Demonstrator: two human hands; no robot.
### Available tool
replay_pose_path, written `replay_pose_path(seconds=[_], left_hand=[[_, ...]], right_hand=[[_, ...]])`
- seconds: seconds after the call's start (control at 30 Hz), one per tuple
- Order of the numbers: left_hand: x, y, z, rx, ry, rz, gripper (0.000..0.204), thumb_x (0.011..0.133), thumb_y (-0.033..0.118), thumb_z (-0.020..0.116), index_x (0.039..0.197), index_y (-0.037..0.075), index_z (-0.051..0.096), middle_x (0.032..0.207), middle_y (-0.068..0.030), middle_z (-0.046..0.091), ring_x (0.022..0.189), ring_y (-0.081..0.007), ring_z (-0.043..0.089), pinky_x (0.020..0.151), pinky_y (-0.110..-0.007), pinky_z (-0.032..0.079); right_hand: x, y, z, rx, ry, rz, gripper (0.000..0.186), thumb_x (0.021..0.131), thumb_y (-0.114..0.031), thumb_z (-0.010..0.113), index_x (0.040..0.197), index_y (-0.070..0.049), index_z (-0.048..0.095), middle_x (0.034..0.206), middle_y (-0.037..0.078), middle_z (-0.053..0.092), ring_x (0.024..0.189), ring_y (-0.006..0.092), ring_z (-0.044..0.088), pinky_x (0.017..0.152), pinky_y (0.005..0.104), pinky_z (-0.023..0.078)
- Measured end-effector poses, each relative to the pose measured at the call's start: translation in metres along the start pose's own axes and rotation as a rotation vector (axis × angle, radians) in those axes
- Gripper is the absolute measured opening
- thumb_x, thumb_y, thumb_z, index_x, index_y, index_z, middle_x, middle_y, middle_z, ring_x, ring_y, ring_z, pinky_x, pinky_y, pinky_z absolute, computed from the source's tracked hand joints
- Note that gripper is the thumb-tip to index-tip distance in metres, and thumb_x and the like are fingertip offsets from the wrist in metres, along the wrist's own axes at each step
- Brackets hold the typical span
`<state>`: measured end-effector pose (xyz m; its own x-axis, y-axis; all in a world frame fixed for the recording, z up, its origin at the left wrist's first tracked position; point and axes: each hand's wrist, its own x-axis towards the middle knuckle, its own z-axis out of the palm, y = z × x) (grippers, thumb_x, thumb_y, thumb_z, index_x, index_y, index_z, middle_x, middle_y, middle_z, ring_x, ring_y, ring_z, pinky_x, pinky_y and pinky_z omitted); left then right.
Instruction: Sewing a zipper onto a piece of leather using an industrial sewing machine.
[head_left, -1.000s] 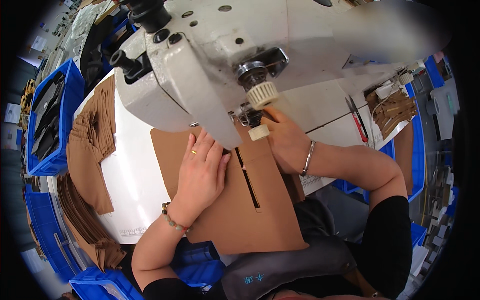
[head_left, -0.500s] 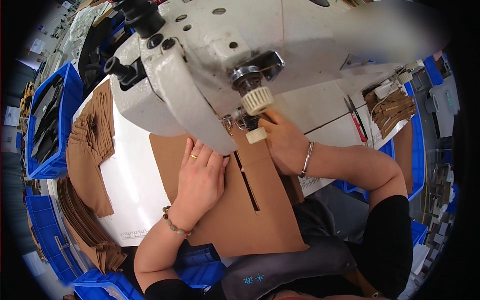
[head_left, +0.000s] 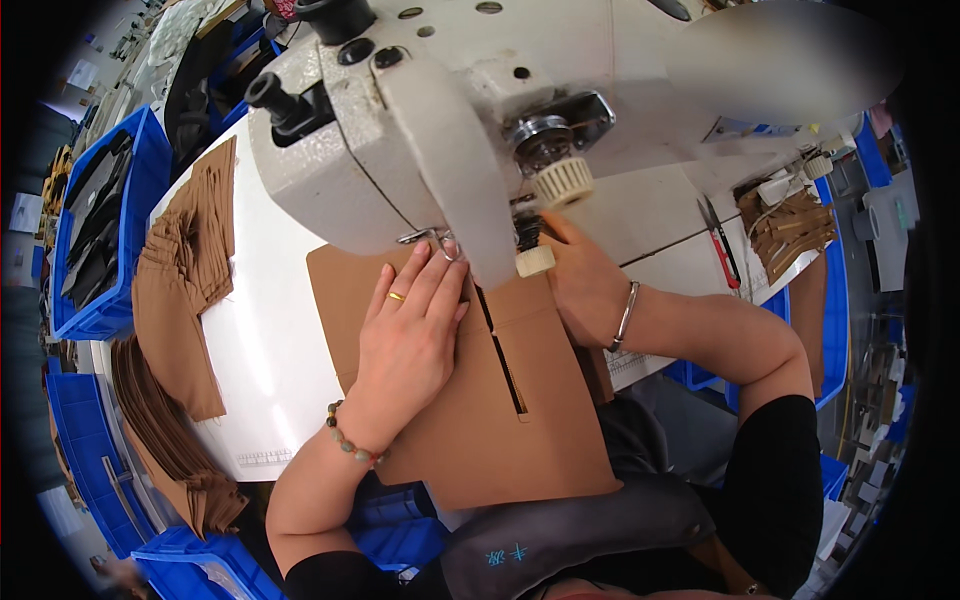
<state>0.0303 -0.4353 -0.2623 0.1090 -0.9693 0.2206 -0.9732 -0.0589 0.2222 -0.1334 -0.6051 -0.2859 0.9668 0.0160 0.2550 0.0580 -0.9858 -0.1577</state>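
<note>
A brown fabric panel (head_left: 500,455) lies under the white sewing machine head (head_left: 440,130), its near end hanging over the table edge toward my lap. A narrow dark slit (head_left: 508,375) with a yellowish line beside it runs down the panel. My left hand (head_left: 410,325) rests flat on the panel left of the slit, fingers stretched out toward the metal wire piece under the machine. At the panel's right edge is my right hand (head_left: 585,285). Its fingers are mostly hidden behind the machine's cream knobs (head_left: 562,182), so its grip cannot be made out. The needle is hidden.
Left of the panel, stacked brown fabric pieces (head_left: 190,270) lie on the white table (head_left: 265,370). More brown pieces (head_left: 165,440) hang at its edge. Red-handled thread snips (head_left: 720,245) and brown strips (head_left: 785,225) lie to the right. A blue crate (head_left: 150,170) holds dark pieces.
The panel and its slit have shifted slightly away from me. My left hand has slid forward, its fingertips closer to the machine's wire piece. The machine head appears farther right in view.
</note>
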Motion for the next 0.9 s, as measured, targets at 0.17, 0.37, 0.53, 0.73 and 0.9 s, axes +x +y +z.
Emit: replay_pose_path(seconds=[0.17,0.37,0.53,0.73,0.9], left_hand=[[0.002,-0.001,-0.001,0.007,0.029,0.013,0.041,0.093,0.009,0.063,0.133,0.002,0.059,0.14,-0.0105,0.06,0.135,-0.0319,0.053,0.11,-0.045,0.043],[0.001,-0.005,0.004,-0.032,0.058,0.019,0.042,0.093,0.01,0.064,0.134,0.002,0.059,0.14,-0.011,0.06,0.134,-0.0325,0.054,0.108,-0.044,0.044],[0.0,-0.007,0.005,-0.054,0.049,0.033,0.041,0.093,0.01,0.064,0.133,0.001,0.06,0.141,-0.0132,0.059,0.134,-0.0352,0.053,0.109,-0.047,0.043],[-0.001,-0.01,0.008,-0.025,0.03,0.065,0.038,0.092,0.008,0.065,0.128,0.0,0.062,0.141,-0.0132,0.059,0.133,-0.0358,0.054,0.11,-0.049,0.043],[0.002,-0.01,0.004,0.012,0.03,0.083,0.036,0.09,0.006,0.066,0.126,0.001,0.064,0.14,-0.0124,0.06,0.131,-0.0357,0.055,0.108,-0.049,0.044]], right_hand=[[0.0,0.002,0.008,0.0,0.045,-0.019,0.047,0.078,-0.022,0.065,0.12,-0.001,0.064,0.125,0.017,0.063,0.127,0.0321,0.054,0.118,0.0557,0.03],[-0.001,0.001,0.007,0.031,0.043,-0.008,0.046,0.079,-0.022,0.064,0.12,-0.002,0.065,0.124,0.016,0.064,0.126,0.032,0.055,0.117,0.056,0.031],[0.0,-0.001,0.002,0.035,0.054,0.004,0.043,0.08,-0.021,0.065,0.121,-0.005,0.066,0.124,0.015,0.064,0.126,0.0313,0.055,0.116,0.0556,0.032],[0.0,0.0,0.004,0.023,0.109,-0.002,0.046,0.078,-0.02,0.066,0.12,-0.002,0.065,0.126,0.015,0.064,0.126,0.0316,0.055,0.117,0.0558,0.032],[0.001,0.0,0.001,0.002,0.057,-0.009,0.046,0.077,-0.019,0.066,0.119,-0.001,0.065,0.126,0.016,0.064,0.125,0.0315,0.055,0.116,0.0556,0.032]])
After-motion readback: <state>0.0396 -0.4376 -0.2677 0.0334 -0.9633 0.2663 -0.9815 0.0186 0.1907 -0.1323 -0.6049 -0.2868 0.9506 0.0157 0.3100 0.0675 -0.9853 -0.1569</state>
